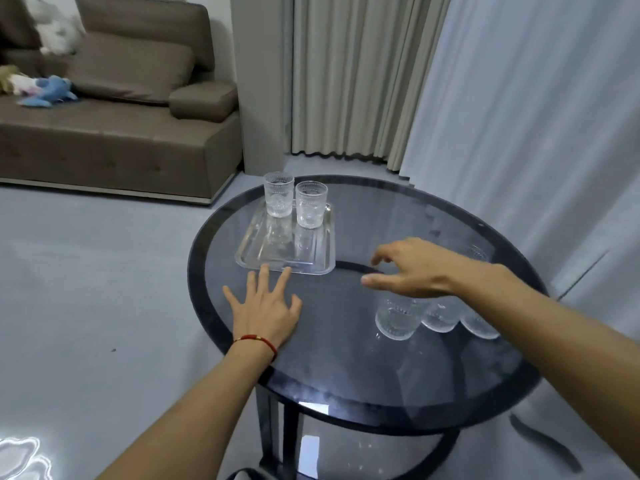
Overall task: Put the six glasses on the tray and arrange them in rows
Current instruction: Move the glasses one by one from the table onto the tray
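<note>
A clear rectangular tray (pixel 249 252) lies on the far left of the round dark glass table (pixel 346 375). Two clear ribbed glasses (pixel 278 195) (pixel 311 205) stand side by side in its far row. On the table's right stand three more glasses in a line (pixel 398 318) (pixel 441 317) (pixel 479 327), partly hidden under my right arm; a further glass (pixel 476 252) peeks out behind my wrist. My right hand (pixel 412 268) hovers open above these, fingers spread toward the tray. My left hand (pixel 265 311) rests flat and open on the table, its fingertips touching the tray's near rim.
A brown sofa (pixel 114 133) with soft toys stands at the back left. Curtains (pixel 363 81) hang behind and to the right of the table. Grey floor surrounds the table, which has a lower glass shelf (pixel 346 452).
</note>
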`<action>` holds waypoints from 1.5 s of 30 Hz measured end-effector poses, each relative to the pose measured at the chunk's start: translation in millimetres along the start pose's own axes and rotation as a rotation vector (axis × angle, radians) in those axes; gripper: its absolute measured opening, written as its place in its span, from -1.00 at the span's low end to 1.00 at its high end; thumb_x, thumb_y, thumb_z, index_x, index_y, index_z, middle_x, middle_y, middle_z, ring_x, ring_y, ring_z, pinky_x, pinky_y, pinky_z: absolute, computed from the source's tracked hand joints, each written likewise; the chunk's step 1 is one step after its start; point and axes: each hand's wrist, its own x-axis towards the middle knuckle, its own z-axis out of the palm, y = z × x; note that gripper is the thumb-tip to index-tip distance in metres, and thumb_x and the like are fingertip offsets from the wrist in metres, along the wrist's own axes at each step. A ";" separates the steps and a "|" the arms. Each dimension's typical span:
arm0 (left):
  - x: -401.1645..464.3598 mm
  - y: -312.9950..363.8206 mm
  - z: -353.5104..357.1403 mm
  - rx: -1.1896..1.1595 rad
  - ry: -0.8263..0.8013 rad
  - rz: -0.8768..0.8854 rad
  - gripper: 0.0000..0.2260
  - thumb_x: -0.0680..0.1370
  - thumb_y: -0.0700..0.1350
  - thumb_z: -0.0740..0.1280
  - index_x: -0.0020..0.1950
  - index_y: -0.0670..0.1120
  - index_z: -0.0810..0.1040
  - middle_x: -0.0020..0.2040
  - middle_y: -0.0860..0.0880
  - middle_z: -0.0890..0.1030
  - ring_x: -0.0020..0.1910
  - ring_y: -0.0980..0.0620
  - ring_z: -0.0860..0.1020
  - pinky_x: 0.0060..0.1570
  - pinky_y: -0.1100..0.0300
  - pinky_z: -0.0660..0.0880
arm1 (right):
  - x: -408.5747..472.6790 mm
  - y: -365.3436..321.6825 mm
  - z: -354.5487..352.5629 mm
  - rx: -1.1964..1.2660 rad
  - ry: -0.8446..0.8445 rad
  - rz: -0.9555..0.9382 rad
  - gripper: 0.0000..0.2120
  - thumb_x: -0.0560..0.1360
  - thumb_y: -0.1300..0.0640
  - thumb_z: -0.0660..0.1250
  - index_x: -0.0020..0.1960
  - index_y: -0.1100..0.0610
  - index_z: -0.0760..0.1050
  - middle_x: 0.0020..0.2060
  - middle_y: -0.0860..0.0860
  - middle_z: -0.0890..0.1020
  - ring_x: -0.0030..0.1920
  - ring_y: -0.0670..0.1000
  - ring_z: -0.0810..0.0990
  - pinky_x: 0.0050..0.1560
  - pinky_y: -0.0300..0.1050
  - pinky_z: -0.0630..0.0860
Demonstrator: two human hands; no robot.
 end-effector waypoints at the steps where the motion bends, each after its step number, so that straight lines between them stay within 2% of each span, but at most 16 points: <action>1: -1.0 0.1 -0.6 -0.003 -0.004 0.000 -0.44 0.58 0.19 0.00 0.59 0.22 0.03 0.64 -0.04 0.05 0.61 -0.11 -0.01 0.45 -0.45 -0.10 | -5.3 0.7 4.3 -0.038 -0.033 0.022 -0.32 0.47 -0.43 0.19 0.40 0.00 0.42 0.28 0.06 0.57 0.27 0.13 0.51 0.24 0.12 0.48; 4: -5.7 0.5 -1.2 -0.025 0.002 0.011 -0.45 0.60 0.14 0.03 0.60 0.22 0.01 0.66 -0.03 0.00 0.62 -0.11 -0.05 0.48 -0.41 -0.10 | -15.4 3.6 16.4 -0.138 -0.101 0.079 -0.22 0.39 -0.38 0.28 0.51 -0.08 0.23 0.29 0.10 0.50 0.27 0.19 0.49 0.22 0.10 0.46; 7: -14.7 4.9 -0.3 -0.024 -0.013 0.026 -0.44 0.61 0.15 0.04 0.61 0.22 -0.02 0.66 0.00 -0.06 0.63 -0.10 -0.08 0.47 -0.43 -0.12 | -15.8 8.8 21.8 -0.097 -0.094 0.092 -0.24 0.39 -0.22 0.34 0.52 -0.16 0.16 0.28 0.11 0.47 0.23 0.20 0.52 0.21 0.11 0.50; 12: -21.7 14.7 -2.2 -0.023 -0.032 0.051 -0.42 0.60 0.20 0.02 0.61 0.24 -0.05 0.66 0.02 -0.11 0.63 -0.09 -0.12 0.46 -0.44 -0.14 | -15.6 14.3 28.9 0.016 -0.037 0.096 -0.21 0.37 -0.17 0.39 0.53 -0.12 0.18 0.23 0.11 0.48 0.22 0.18 0.52 0.25 0.08 0.49; 16: -19.8 7.1 -4.5 0.003 -0.026 0.036 -0.41 0.59 0.22 0.02 0.61 0.23 -0.05 0.66 0.01 -0.09 0.63 -0.11 -0.11 0.46 -0.44 -0.11 | -14.4 17.7 33.9 0.039 0.063 0.095 -0.18 0.35 -0.21 0.44 0.50 0.02 0.24 0.22 0.09 0.55 0.27 0.14 0.49 0.40 0.03 0.29; 22: -3.5 -3.9 -6.6 -0.003 0.000 0.029 -0.40 0.59 0.22 0.02 0.62 0.20 -0.08 0.66 0.01 -0.07 0.63 -0.09 -0.11 0.50 -0.38 -0.09 | -6.8 12.1 37.8 0.277 0.225 0.094 -0.21 0.28 -0.15 0.54 0.43 0.03 0.37 0.26 0.01 0.54 0.25 0.01 0.52 0.33 0.07 0.42; 23: -1.1 -6.1 -5.7 -0.011 -0.004 0.027 -0.39 0.59 0.22 0.01 0.62 0.19 -0.08 0.66 0.01 -0.07 0.63 -0.08 -0.12 0.50 -0.37 -0.09 | -2.0 10.2 37.6 0.337 0.262 0.098 -0.22 0.28 -0.13 0.55 0.43 0.05 0.39 0.27 0.02 0.54 0.23 -0.01 0.53 0.30 0.03 0.45; 25: 1.3 -8.6 -2.9 -0.016 -0.014 0.028 -0.38 0.59 0.24 -0.01 0.62 0.18 -0.11 0.66 0.01 -0.06 0.63 -0.07 -0.12 0.51 -0.36 -0.12 | 10.7 6.7 35.6 0.461 0.350 0.128 -0.22 0.29 -0.10 0.57 0.44 0.08 0.42 0.27 0.04 0.56 0.18 -0.02 0.54 0.21 -0.09 0.48; 28: 3.2 -8.6 0.4 -0.013 -0.014 0.033 -0.36 0.57 0.26 -0.05 0.62 0.17 -0.16 0.66 0.01 -0.04 0.63 -0.06 -0.12 0.51 -0.35 -0.16 | 36.7 -0.3 31.4 0.635 0.476 0.199 -0.20 0.29 -0.11 0.59 0.44 0.06 0.42 0.25 0.05 0.59 0.18 0.01 0.56 0.12 -0.12 0.50; 31: 3.1 -8.2 2.4 -0.005 -0.007 0.037 -0.36 0.56 0.27 -0.08 0.62 0.16 -0.16 0.66 0.00 -0.04 0.63 -0.06 -0.13 0.51 -0.35 -0.18 | 67.0 -11.5 25.8 0.725 0.565 0.227 -0.21 0.26 -0.11 0.60 0.42 0.04 0.41 0.26 0.06 0.58 0.13 -0.01 0.55 -0.05 -0.24 0.46; 32: 2.5 -8.0 2.8 -0.004 -0.004 0.038 -0.36 0.56 0.27 -0.09 0.62 0.17 -0.16 0.66 0.00 -0.04 0.63 -0.06 -0.14 0.51 -0.35 -0.20 | 76.9 -16.3 23.1 0.738 0.588 0.226 -0.20 0.25 -0.12 0.60 0.41 0.04 0.41 0.25 0.07 0.58 0.12 -0.02 0.54 -0.05 -0.24 0.44; 35: 2.8 -8.6 4.9 -0.002 -0.003 0.037 -0.36 0.56 0.27 -0.10 0.62 0.18 -0.14 0.66 0.00 -0.05 0.63 -0.06 -0.16 0.50 -0.35 -0.22 | 112.5 -34.5 14.4 0.740 0.625 0.190 -0.19 0.23 -0.12 0.59 0.40 0.04 0.38 0.21 0.06 0.58 0.16 0.02 0.54 0.04 -0.15 0.46; 38: 4.6 -8.0 4.8 0.004 -0.009 0.034 -0.36 0.56 0.27 -0.10 0.62 0.17 -0.11 0.66 -0.01 -0.05 0.63 -0.07 -0.17 0.50 -0.36 -0.21 | 150.1 -57.3 10.4 0.762 0.633 0.147 -0.22 0.25 -0.10 0.57 0.38 0.06 0.38 0.18 0.05 0.57 0.10 0.02 0.52 0.00 -0.15 0.43; 41: 4.6 -8.0 5.6 0.005 -0.007 0.030 -0.36 0.55 0.27 -0.10 0.62 0.15 -0.10 0.66 -0.01 -0.07 0.63 -0.07 -0.19 0.49 -0.36 -0.22 | 186.2 -82.0 14.0 0.717 0.607 0.087 -0.28 0.28 -0.07 0.57 0.34 0.12 0.38 0.17 0.05 0.57 0.10 0.02 0.50 0.06 -0.10 0.46; 45: 4.2 -8.4 7.4 -0.002 0.008 0.026 -0.35 0.53 0.27 -0.13 0.63 0.15 -0.08 0.66 0.00 -0.09 0.62 -0.06 -0.21 0.48 -0.36 -0.25 | 228.2 -106.7 16.7 0.619 0.597 0.020 -0.30 0.33 0.00 0.56 0.35 0.16 0.35 0.09 0.09 0.57 0.09 0.10 0.54 -0.06 -0.09 0.45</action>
